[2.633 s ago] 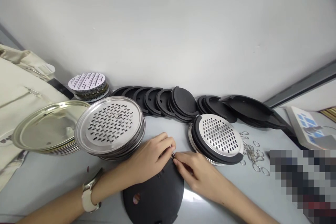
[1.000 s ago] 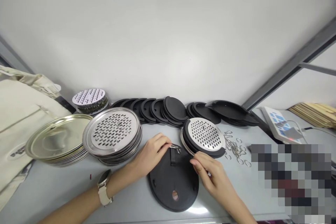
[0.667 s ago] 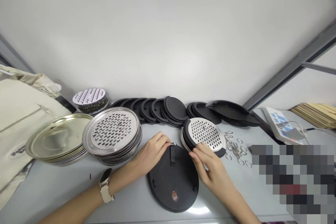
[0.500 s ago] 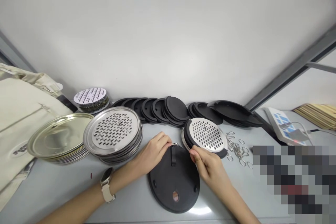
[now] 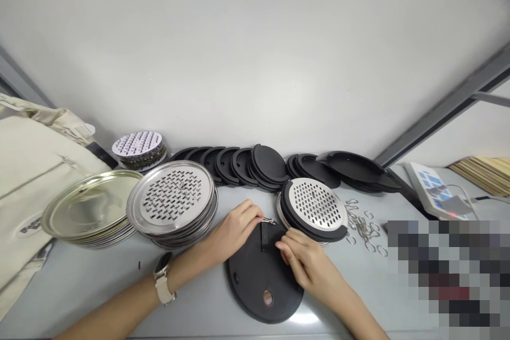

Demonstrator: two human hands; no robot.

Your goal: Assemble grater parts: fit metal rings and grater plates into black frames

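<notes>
A round black disc (image 5: 265,276) lies on the grey table in front of me, with a round hole near its lower edge and a short black strap (image 5: 264,237) near its top. My left hand (image 5: 244,228) pinches a small metal clasp (image 5: 270,220) at the disc's top edge, by the strap. Over the disc's right side, my right hand (image 5: 305,260) has its fingers closed; whatever lies in them is hidden. Behind that hand is a perforated metal plate (image 5: 316,202) in a black holder. Several metal rings with clasps (image 5: 364,228) lie to its right.
Stacked grater plates (image 5: 171,196) and gold-coloured round lids (image 5: 95,204) stand at left. Behind them is a small stack of grater discs (image 5: 137,143). Black round holders (image 5: 269,164) line the wall. A white and blue device (image 5: 434,191) and thin wooden boards (image 5: 482,172) are at right.
My right hand has shifted slightly down and left, its fingertips now farther over the disc. The left hand stays at the clasp, which shows more clearly beside its fingertips.
</notes>
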